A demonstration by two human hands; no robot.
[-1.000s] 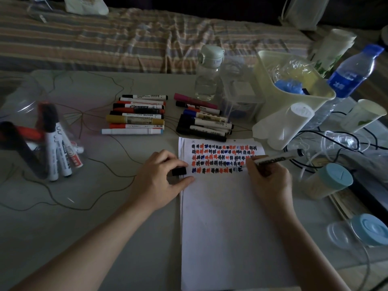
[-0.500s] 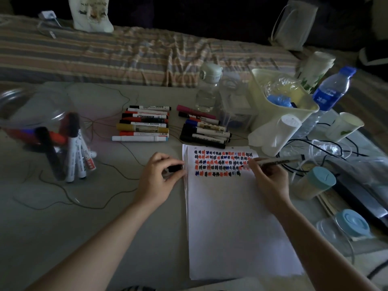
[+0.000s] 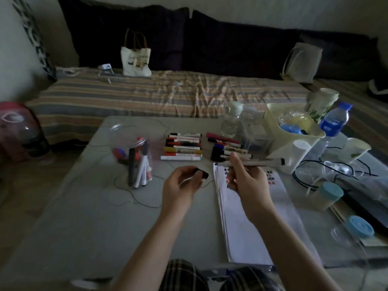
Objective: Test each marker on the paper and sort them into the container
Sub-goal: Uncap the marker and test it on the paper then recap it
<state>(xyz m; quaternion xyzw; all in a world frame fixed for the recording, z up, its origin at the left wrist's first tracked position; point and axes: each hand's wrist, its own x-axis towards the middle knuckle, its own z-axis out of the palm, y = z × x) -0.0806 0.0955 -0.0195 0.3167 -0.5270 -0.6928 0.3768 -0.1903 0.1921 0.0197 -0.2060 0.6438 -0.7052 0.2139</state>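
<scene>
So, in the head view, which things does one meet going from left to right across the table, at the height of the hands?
Jar with markers → left hand holding the cap → right hand holding the marker → cables → blue-lidded tub.

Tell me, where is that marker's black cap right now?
In the head view, the black cap is pinched in the left hand, raised above the table, just left of the paper and facing the marker held by the right hand.
</scene>
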